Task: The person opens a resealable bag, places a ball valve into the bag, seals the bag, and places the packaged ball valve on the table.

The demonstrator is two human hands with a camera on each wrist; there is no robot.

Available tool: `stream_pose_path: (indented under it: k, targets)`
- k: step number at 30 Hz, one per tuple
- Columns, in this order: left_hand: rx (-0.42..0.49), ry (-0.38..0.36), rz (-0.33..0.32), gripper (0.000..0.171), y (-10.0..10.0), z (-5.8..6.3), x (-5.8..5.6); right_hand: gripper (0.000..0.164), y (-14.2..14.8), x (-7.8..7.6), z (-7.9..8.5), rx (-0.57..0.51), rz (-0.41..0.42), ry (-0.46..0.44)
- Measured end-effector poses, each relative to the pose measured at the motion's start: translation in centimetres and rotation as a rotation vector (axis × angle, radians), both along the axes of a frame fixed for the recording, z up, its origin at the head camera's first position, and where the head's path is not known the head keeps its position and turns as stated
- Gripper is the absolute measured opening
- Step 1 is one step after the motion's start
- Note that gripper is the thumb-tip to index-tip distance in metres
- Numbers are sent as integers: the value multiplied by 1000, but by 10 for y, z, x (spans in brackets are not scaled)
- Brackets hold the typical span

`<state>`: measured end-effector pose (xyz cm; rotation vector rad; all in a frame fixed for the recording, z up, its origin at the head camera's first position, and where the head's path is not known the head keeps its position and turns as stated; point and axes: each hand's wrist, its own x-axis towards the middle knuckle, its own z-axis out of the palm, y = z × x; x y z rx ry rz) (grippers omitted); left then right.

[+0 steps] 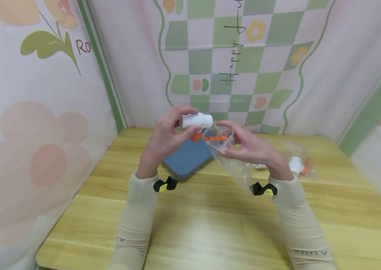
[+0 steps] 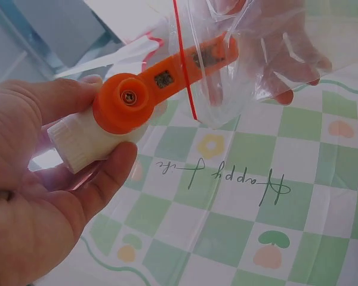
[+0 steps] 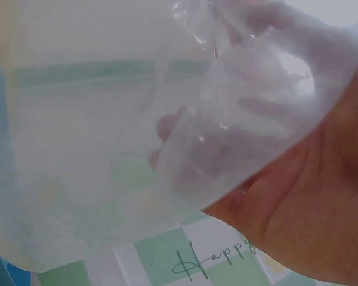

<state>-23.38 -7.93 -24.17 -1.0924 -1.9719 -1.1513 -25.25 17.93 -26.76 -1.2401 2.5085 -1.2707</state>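
Note:
My left hand (image 1: 165, 137) grips a white plastic ball valve (image 1: 195, 120) between thumb and fingers. From the valve's side sticks out an orange lever handle (image 2: 161, 80), its far end inside the mouth of a clear zip bag (image 1: 236, 168) with a red seal line. At the bag's mouth my right hand (image 1: 252, 148) holds the plastic, thumb and fingers spread around it. The bag hangs down below that hand and covers much of the right wrist view, blurring the fingers behind it.
A blue-grey flat slab (image 1: 190, 159) lies on the wooden table (image 1: 210, 232) behind the hands. Right of my right wrist lies another clear bag with a white and orange valve (image 1: 296, 165). A small white piece (image 1: 259, 166) shows beside that wrist. Patterned curtains surround the table.

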Motion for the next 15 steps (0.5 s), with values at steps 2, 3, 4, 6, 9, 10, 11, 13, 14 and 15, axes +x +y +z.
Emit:
stream_pose_path:
  k: [2, 3, 4, 6, 9, 10, 11, 13, 14, 15]
  targets:
    - [0, -2, -7, 36, 0, -1, -1, 70, -1, 1, 0, 6, 4, 10]
    - [0, -5, -9, 36, 0, -1, -1, 70, -2, 1, -1, 10, 6, 13]
    - [1, -11, -14, 35, 0, -1, -1, 70, -2, 1, -1, 15, 7, 16]
    - [-1, -15, -7, 35, -1, -1, 1, 70, -3, 2, -1, 24, 6, 24]
    - [-3, -19, 9, 35, -2, 1, 3, 71, -4, 3, -1, 37, -16, 25]
    - [-4, -18, 15, 35, -3, 1, 4, 71, -4, 3, -1, 36, -21, 27]
    - [-7, -16, 21, 35, -3, 2, 5, 71, -4, 3, 0, 36, -25, 26]
    - [-15, -8, 26, 35, -4, 2, 5, 71, -5, 9, 5, 38, -38, 15]
    - [-19, -4, 30, 35, -4, 2, 5, 71, -5, 9, 5, 37, -37, 21]
    - [-19, -6, 30, 35, -3, 2, 5, 71, -5, 9, 5, 35, -34, 21]
